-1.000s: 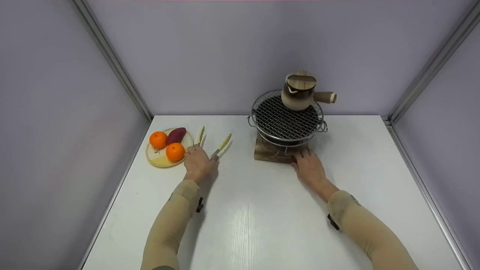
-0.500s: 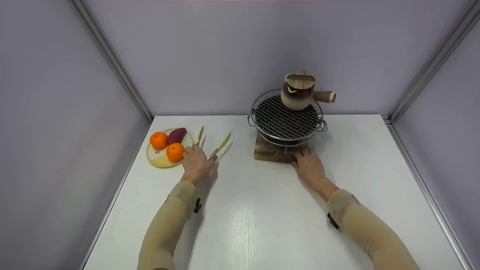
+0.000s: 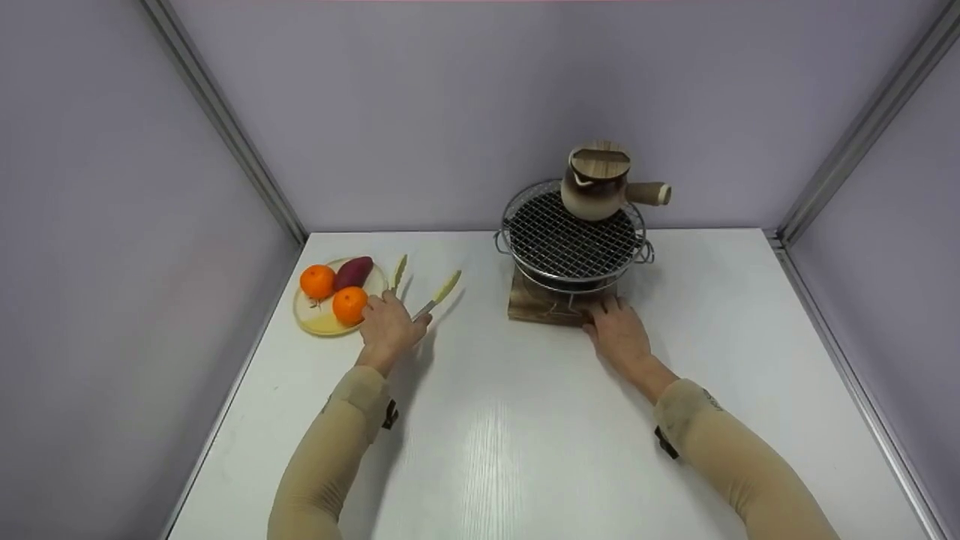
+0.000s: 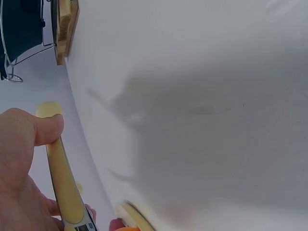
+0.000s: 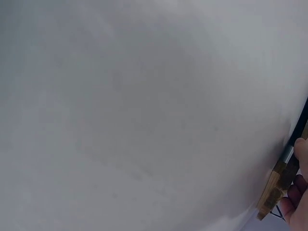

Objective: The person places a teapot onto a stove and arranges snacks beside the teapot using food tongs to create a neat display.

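My left hand point(image 3: 388, 326) grips a pair of tongs point(image 4: 65, 180) beside the plate, thumb laid over one cream-coloured handle. The two yellow tips point(image 3: 448, 286) are spread wide and point away from me, with nothing between them. My right hand point(image 3: 621, 334) holds the front right corner of a wooden base point(image 3: 532, 307), its thumb point(image 5: 301, 150) against the edge. On that base stands a round grill point(image 3: 562, 244) with a wire mesh top. A brown and cream pot point(image 3: 592, 196) with a wooden lid and side handle sits at the mesh's back right.
At the left of the white table point(image 3: 480, 420) lies a round plate point(image 3: 321, 325) bearing two oranges point(image 3: 350, 306) and a purple sweet potato point(image 3: 354, 272). Grey panels point(image 3: 420, 112) stand behind and at both sides. Wire handles point(image 3: 646, 253) stick out from the grill's sides.
My left hand has drifted slightly left and back toward me with the tongs, whose tips stay spread. My right hand, the grill and the pot look unmoved.
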Tool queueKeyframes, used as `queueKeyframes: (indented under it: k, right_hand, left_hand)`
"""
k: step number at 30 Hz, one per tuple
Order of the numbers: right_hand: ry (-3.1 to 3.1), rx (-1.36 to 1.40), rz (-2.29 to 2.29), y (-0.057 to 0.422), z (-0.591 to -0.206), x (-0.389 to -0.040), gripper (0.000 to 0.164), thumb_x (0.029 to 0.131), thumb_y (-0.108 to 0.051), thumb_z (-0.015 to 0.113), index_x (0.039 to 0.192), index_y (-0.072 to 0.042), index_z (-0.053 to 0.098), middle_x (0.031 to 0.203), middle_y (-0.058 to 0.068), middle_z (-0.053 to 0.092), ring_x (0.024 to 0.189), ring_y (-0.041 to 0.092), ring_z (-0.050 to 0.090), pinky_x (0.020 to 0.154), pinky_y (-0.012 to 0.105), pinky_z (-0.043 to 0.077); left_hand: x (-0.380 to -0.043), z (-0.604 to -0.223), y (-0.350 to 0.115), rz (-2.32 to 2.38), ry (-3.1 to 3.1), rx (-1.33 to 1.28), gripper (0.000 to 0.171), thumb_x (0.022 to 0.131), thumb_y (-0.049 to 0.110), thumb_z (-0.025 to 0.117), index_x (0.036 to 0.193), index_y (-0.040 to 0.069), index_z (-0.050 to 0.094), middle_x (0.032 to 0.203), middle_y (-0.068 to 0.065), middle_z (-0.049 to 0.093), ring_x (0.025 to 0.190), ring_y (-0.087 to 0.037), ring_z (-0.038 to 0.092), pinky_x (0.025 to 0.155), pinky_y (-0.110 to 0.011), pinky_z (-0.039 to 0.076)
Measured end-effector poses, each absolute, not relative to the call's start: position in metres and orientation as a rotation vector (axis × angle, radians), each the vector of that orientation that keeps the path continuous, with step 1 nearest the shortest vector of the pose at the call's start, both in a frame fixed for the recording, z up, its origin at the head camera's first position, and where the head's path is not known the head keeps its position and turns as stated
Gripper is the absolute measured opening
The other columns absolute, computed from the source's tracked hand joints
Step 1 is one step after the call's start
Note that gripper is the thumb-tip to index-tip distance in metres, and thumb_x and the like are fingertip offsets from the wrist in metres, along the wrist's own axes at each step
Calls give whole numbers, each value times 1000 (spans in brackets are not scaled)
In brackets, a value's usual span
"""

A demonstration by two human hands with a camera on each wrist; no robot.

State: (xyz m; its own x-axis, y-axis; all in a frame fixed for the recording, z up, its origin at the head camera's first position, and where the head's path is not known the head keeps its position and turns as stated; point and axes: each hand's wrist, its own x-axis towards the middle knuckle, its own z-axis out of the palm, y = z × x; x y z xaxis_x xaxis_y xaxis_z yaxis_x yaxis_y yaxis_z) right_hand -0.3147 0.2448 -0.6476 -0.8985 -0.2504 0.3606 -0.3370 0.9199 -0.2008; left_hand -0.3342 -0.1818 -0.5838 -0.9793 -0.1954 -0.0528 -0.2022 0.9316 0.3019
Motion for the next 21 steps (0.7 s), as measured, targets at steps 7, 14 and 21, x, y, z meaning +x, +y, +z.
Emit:
queueKeyframes:
  k: [7,14,21]
  right_hand:
    - [-2753,439,376,245,-647,-313,40,102,-19,83,135,-3,66,129,25,65,116,46,64,96,61,58]
    - [-2742,448,366,246,-647,-314,39,101,-18,83,133,-3,66,129,24,65,116,46,64,96,60,58]
    - [-2730,445,356,246,-648,-315,41,98,-18,86,131,1,68,127,26,67,113,47,64,98,60,57]
  left_hand:
    - [-331,-579,-189,543,3037,-337,91,96,59,77,149,-8,46,135,-34,54,123,-49,59,102,-60,57]
    - [-326,-577,-195,563,3045,-334,89,97,58,77,147,-9,46,137,-34,53,124,-50,58,103,-61,56]
    - [-321,-575,-202,511,3077,-329,86,95,58,78,139,-10,50,134,-36,55,123,-53,61,100,-62,57]
